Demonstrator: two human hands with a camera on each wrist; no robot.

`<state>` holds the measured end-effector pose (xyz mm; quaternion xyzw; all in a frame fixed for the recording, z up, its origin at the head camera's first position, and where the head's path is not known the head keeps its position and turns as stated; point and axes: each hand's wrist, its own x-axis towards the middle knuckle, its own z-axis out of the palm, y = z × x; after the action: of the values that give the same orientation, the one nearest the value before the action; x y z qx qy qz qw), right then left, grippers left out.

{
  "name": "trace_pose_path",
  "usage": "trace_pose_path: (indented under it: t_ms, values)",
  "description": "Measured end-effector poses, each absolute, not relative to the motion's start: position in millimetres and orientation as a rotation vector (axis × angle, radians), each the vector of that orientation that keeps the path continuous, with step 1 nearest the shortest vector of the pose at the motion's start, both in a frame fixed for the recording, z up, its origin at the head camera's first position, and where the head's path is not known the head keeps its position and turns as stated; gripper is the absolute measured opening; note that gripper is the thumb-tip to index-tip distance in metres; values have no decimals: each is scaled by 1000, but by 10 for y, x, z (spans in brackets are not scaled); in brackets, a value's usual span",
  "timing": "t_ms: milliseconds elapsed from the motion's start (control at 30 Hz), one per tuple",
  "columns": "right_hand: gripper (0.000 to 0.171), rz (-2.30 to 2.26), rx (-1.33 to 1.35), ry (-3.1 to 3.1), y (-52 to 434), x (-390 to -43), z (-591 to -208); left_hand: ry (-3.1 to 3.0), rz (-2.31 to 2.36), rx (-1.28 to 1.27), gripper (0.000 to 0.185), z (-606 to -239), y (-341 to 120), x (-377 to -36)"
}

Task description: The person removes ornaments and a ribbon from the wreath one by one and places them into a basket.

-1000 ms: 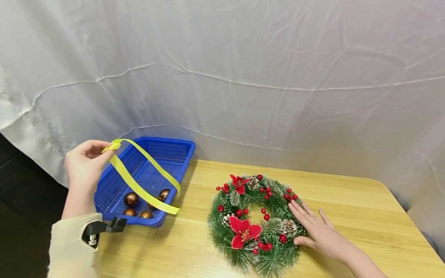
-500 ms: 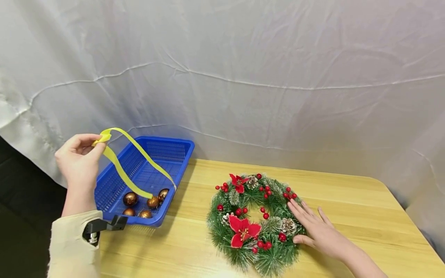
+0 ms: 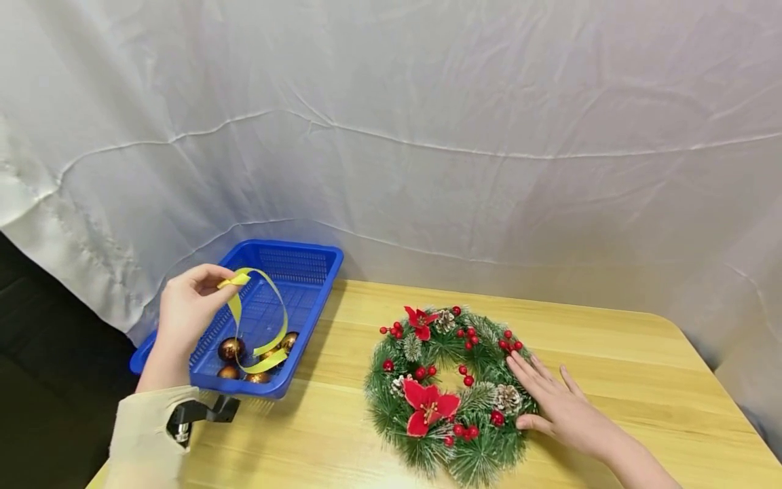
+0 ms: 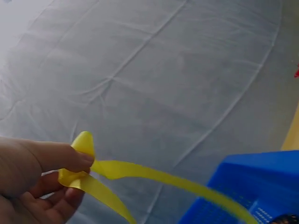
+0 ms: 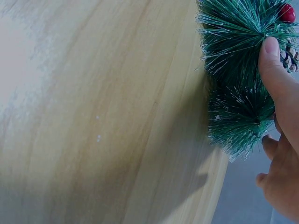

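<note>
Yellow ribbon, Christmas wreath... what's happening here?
A person is working at a wooden table. Their left hand pinches one end of a yellow ribbon, which loops down into a blue basket where a few shiny copper baubles sit. Their right hand rests flat on the right edge of a green wreath decorated with red flowers, red berries and pinecones. The ribbon isn't touching the wreath.
</note>
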<state>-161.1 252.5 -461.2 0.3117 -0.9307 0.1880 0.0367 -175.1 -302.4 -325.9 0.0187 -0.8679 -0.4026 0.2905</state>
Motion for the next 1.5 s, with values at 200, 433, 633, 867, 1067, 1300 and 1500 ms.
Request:
trace_pose_path:
  t_ms: [200,433,633,867,1067,1300,1500]
  values:
    - [86,579,953,-2859,2519,-1591,-4617,-2485,-1075,23,28,-3455,-3000,-1749]
    - [89,579,929,-2892,2530,-1593,-4635,-2613,-1099,23,35,-3576,-2997,-1735]
    - [89,584,921,-2907,2535,-1600,-4647,-2675,-1099,33,39,-3648,-2996,-1740]
    - [89,593,923,-2903,2532,-1600,-4626,-2713,-1087,19,41,-3706,-2973,-1743]
    - [89,581,918,-2908,2538,-1605,-4621,-2724,-1081,10,39,-3748,-2950,-1753]
    - [89,565,922,-2898,2537,-1611,-4623,-2735,-1090,5,39,-3761,-2935,-1740]
    - [88,579,941,-2876,2526,-1615,-4612,-2716,-1123,-45,39,-3759,-2921,-1724]
